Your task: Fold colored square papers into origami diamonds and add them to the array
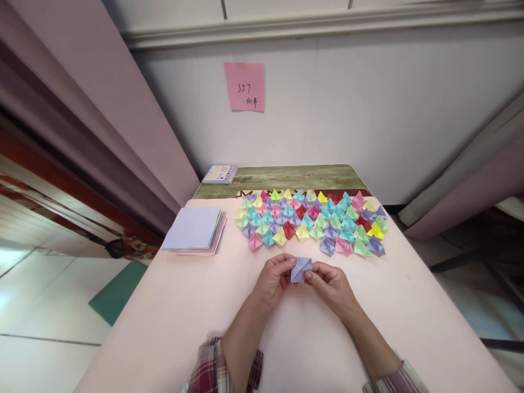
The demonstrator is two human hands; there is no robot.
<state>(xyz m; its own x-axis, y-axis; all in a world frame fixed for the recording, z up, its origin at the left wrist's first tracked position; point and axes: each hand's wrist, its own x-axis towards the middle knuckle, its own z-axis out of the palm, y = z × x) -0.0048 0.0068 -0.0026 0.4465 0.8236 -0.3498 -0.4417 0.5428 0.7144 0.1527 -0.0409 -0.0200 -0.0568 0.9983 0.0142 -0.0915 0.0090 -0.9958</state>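
A small folded square of lavender paper (301,269) is held up between both hands over the table's near half. My left hand (275,279) pinches its left edge, thumb on top. At the right edge and lower right corner, my right hand (331,285) grips it between thumb and fingers. Diagonal creases and flaps show on the face turned to me. Just beyond my hands, many small folded paper pieces (303,232) in several colours stand in packed rows. A stack of square coloured paper (194,229), lavender on top, lies to the left.
The table has a pale pink cover (196,305), with a green wood-patterned strip (295,177) at the back. A printed packet (220,174) lies in the far left corner. A pink note (244,87) is stuck to the wall. Curtains hang at both sides.
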